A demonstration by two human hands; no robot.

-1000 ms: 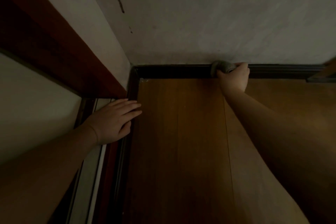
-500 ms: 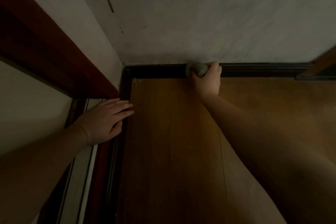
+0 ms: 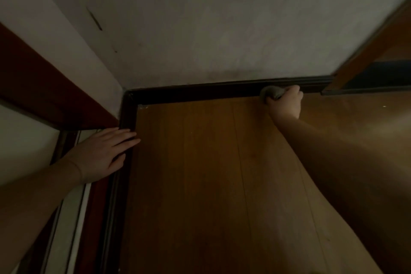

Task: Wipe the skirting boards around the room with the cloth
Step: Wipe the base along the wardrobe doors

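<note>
A dark skirting board (image 3: 195,92) runs along the foot of the far grey wall and turns at the corner down the left side (image 3: 124,131). My right hand (image 3: 285,104) grips a bunched grey cloth (image 3: 270,93) and presses it against the far skirting board, right of the middle. My left hand (image 3: 104,153) lies flat with straight fingers on the left skirting board and the door sill beside it, holding nothing.
A brown wooden floor (image 3: 211,184) fills the lower middle. A dark red door frame (image 3: 44,93) and a pale sliding track (image 3: 73,218) stand at the left. A wooden furniture edge (image 3: 367,51) juts in at the upper right, over the skirting board's end.
My right hand slid the cloth left along the far skirting board, then back right. The camera shifted, bringing the furniture edge further into view. My left hand stayed flat in place.
</note>
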